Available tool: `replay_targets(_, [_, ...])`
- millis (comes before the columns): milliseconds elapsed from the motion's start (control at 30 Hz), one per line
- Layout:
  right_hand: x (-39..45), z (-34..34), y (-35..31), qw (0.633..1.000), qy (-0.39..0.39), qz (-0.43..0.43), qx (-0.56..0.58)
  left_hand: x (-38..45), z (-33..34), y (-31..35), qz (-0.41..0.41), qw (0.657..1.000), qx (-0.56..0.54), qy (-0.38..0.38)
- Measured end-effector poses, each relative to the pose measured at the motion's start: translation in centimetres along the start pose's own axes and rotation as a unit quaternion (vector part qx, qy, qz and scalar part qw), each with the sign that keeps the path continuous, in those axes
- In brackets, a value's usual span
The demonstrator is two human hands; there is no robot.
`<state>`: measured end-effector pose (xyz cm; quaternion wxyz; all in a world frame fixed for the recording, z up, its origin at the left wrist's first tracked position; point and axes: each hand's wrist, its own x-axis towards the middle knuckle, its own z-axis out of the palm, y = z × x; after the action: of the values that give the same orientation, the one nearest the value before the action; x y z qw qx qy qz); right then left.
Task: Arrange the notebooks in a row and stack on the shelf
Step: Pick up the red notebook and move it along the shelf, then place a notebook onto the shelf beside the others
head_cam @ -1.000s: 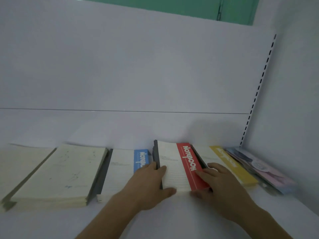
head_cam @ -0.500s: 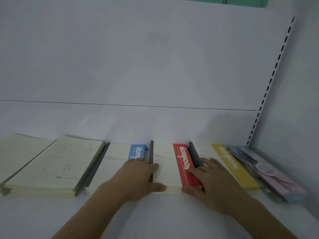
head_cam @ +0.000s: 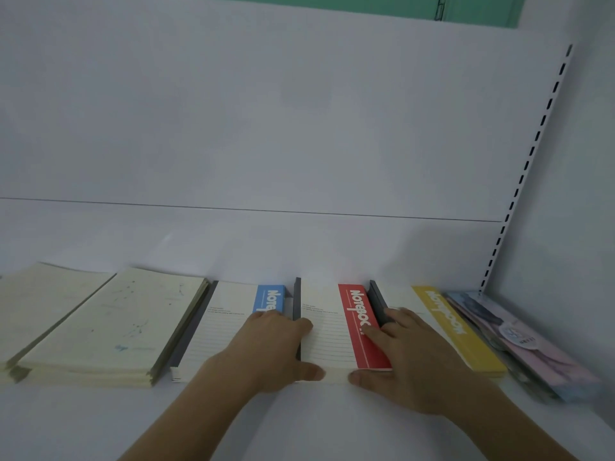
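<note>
Several notebooks lie flat in a row on a white shelf (head_cam: 83, 424). In the middle is a red-banded notebook (head_cam: 332, 331) with a white lined cover. My left hand (head_cam: 269, 351) grips its left edge, thumb at the front edge. My right hand (head_cam: 409, 361) holds its right side, fingers on the red band and thumb at the front. A blue-banded notebook (head_cam: 229, 321) lies just left of it and a yellow-banded notebook (head_cam: 449, 324) just right, partly under my right hand.
Two cream notebook stacks (head_cam: 109, 324) (head_cam: 36, 304) lie at the left. A pastel patterned stack (head_cam: 529, 347) lies at the far right against the side wall. The white back panel (head_cam: 299, 128) rises behind the row, with a slotted upright (head_cam: 532, 151) at the right.
The red-banded notebook has been turned from slightly askew to square with its neighbours and pushed back. Both hands stay on it.
</note>
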<state>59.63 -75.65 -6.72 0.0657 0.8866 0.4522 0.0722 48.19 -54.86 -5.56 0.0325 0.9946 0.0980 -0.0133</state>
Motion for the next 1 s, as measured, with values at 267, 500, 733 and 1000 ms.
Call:
replay_targets(267, [-0.8, -0.5, -1.0, 0.998, 0.05, 0.027, 0.035, -1.2, 0.6, 0.3, 0.005, 0.997, -0.003, 0.08])
replay_targets(500, [0.1, 0.0, -4.2, 0.994, 0.101, 0.003, 0.031, -5.1, 1.0, -0.6, -0.043, 0.957, -0.08, 0.274])
replay_targets(733, [1.1, -1.1, -12.2, 0.983, 0.16, -0.055, 0.077, -11.2, 1.0, -5.6, -0.092, 0.929, -0.064, 0.353])
replay_targets(1000, [2.4, -4.3, -26.1, 0.972, 0.176, -0.1, 0.118, -20.6, 0.4, -15.1, -0.175, 0.922, -0.055, 0.34])
